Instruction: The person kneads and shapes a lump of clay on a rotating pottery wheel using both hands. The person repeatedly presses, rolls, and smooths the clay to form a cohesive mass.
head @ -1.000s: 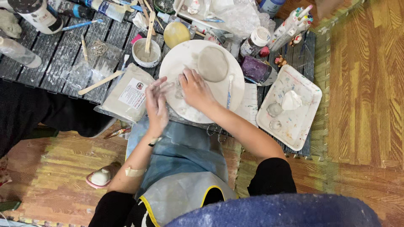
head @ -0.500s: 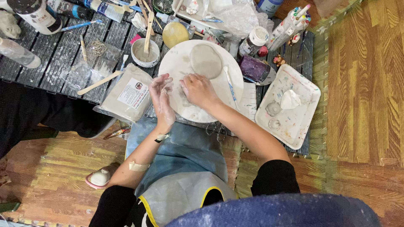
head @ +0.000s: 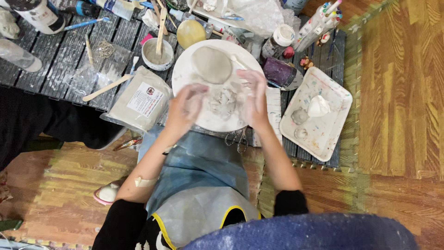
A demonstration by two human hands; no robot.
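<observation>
Both hands have lifted off the round white board [head: 185, 74] since the 2 earlier frames. 1 s ago and 0.5 s ago they lay flat and pressed on the clay side by side; now they are raised and apart, motion-blurred. Left hand [head: 185, 110] sits over the board's left edge, fingers curled loosely inward; whether they pinch a bit of clay I cannot tell, blur hides it. Right hand [head: 252, 95] is over the right edge, fingers spread and open, holding nothing visible.

Judgement: the pressing stroke looks over, and the hands seem to be between grips.

Clay location: a heap of torn grey clay scraps [head: 222, 101] lies on the board between the 2 hands, and a flattened grey clay disc [head: 212, 65] sits on the board's far half, apart from both hands.

Packages:
- Grey clay bag [head: 138, 99], clear plastic, left of the board and touching its edge, with a white rectangular label with a small red mark.
- White lidded jar [head: 282, 36] beyond the board to the right.
- Dark purple jar [head: 280, 71] lying just right of the board.
- White square palette tray [head: 319, 115], paint-speckled, far right, holding a white lump.
- Small bowl [head: 157, 55] with a wooden stick, left of the board.
</observation>
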